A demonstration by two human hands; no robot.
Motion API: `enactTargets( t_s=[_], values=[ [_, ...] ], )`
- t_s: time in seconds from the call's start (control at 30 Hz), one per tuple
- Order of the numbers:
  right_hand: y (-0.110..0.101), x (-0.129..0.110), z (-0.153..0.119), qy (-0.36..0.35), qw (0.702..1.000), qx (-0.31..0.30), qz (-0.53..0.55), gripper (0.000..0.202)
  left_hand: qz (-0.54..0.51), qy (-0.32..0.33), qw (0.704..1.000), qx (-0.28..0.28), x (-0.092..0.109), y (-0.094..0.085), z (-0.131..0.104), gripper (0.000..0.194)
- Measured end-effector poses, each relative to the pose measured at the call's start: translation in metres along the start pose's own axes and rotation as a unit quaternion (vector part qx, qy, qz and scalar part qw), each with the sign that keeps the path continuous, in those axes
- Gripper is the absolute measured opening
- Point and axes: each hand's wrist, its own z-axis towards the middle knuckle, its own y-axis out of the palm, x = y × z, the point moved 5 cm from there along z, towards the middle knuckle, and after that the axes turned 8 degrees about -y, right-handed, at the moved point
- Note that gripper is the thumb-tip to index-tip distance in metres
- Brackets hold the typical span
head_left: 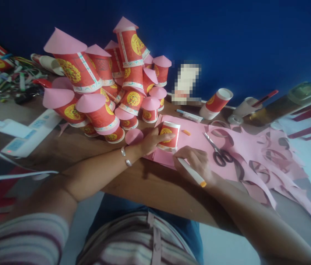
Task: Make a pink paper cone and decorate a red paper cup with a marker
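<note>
My left hand [152, 141] is wrapped round a red and white paper cup [172, 135] with a yellow emblem, resting on pink paper [196, 127]. Between the fingers of my right hand [195, 162] is a white marker [192, 173] with an orange end, its tip at the cup's lower edge and hidden by my fingers. An orange marker cap [186, 132] lies on the paper just beyond the cup. Scissors [218, 152] with dark handles lie partly open to the right of my right hand. A pink paper disc [134, 136] sits beside my left wrist.
Stacked red cups with pink cone tops [133, 99] stand at the back left. A power strip [32, 134] with a white cable lies left. Pink paper scraps [271, 158] cover the right side. Upright cups [217, 103] and a glue tube [190, 116] are at the back.
</note>
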Motion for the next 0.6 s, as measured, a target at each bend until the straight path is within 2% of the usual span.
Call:
enactTargets(
  t_s=[0.23, 0.6],
  values=[
    [-0.0026, 0.0000, 0.0017, 0.006, 0.999, 0.011, -0.029, 0.012, 0.003, 0.005, 1.000, 0.012, 0.0028, 0.0009, -0.0019, 0.048],
    [-0.0005, -0.0049, 0.0029, -0.007, 1.000, -0.008, 0.016, 0.015, -0.001, 0.005, 1.000, -0.004, 0.0008, 0.0002, -0.0008, 0.047]
  ],
)
